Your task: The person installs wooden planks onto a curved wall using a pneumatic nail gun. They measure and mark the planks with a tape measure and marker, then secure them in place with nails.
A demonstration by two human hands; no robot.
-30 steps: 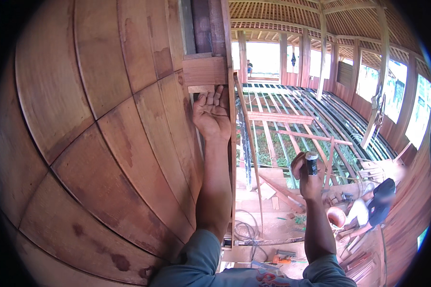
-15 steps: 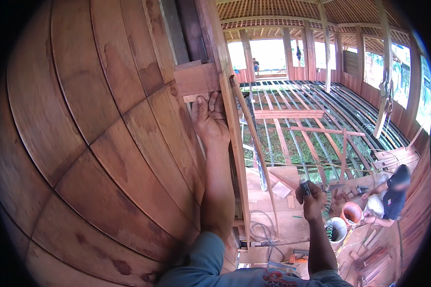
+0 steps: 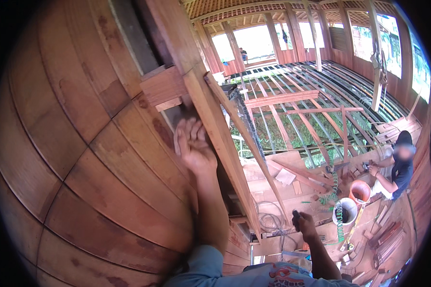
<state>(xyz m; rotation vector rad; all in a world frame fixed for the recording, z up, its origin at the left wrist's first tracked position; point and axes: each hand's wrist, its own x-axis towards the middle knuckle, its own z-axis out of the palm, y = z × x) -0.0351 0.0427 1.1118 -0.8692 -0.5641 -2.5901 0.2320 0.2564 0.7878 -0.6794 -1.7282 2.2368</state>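
I have the left hand loosely open left of the wooden post, below the block beside it, and the right hand gripping a dark handle right of that post.

Reddish timber wall, open floor joists, bright windows, slatted roof

Looked widely down and ahead from the person's head, over the left hand and right hand; sat close beside the plank wall, well back from the open floor frame.
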